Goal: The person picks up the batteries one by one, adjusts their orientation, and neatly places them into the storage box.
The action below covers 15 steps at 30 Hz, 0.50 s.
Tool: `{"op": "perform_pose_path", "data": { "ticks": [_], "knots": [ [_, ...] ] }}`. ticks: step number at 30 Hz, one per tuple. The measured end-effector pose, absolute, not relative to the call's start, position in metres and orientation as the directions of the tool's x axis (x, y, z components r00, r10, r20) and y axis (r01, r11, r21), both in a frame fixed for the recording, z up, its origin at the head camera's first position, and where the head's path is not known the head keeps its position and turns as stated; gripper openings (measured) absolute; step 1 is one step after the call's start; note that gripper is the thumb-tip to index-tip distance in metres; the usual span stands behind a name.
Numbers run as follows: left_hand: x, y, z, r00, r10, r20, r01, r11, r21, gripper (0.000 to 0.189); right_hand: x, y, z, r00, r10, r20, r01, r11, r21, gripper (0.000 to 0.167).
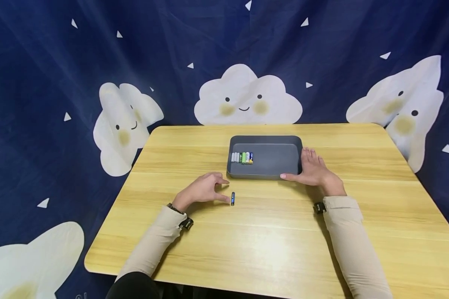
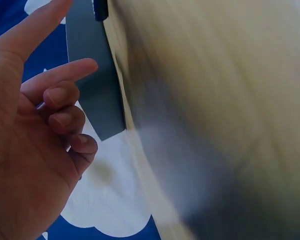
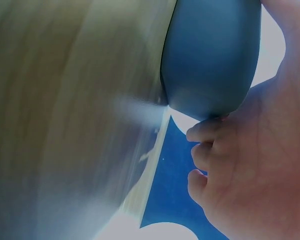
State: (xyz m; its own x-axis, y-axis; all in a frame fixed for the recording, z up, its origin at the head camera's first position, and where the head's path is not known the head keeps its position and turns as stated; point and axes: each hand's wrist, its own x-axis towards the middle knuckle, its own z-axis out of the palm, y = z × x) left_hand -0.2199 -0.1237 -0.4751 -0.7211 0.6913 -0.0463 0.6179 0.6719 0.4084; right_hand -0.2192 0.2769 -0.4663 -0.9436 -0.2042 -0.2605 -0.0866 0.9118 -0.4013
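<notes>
A small dark blue battery (image 1: 233, 198) is on the table, in front of the grey tray (image 1: 263, 177). Beside it is my left hand (image 1: 205, 188), thumb and index finger spread apart, with the thumb tip right at the battery's left side. In the left wrist view the other fingers (image 2: 65, 119) are bent, and the battery (image 2: 101, 9) shows partly at the top edge. My right hand (image 1: 314, 169) rests against the tray's right end, fingers along the side wall and thumb at the front rim. Inside the tray, several batteries (image 1: 243, 158) form a row at the left.
The wooden table (image 1: 269, 245) has a light grain and rounded corners. Behind it hangs a dark blue curtain (image 1: 172, 95) printed with white clouds. Each wrist wears a dark strap with a small camera (image 1: 186, 224).
</notes>
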Motion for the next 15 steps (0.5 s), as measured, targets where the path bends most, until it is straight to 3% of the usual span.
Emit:
{"op": "perform_pose_path", "data": {
  "ticks": [15],
  "knots": [
    [-0.211,-0.109,-0.477,-0.658,0.749,-0.072,0.724,0.656,0.213,0.063,-0.220,0.277,-0.466,-0.946,-0.204,-0.252,-0.088,0.910,-0.404,0.139]
  ]
}}
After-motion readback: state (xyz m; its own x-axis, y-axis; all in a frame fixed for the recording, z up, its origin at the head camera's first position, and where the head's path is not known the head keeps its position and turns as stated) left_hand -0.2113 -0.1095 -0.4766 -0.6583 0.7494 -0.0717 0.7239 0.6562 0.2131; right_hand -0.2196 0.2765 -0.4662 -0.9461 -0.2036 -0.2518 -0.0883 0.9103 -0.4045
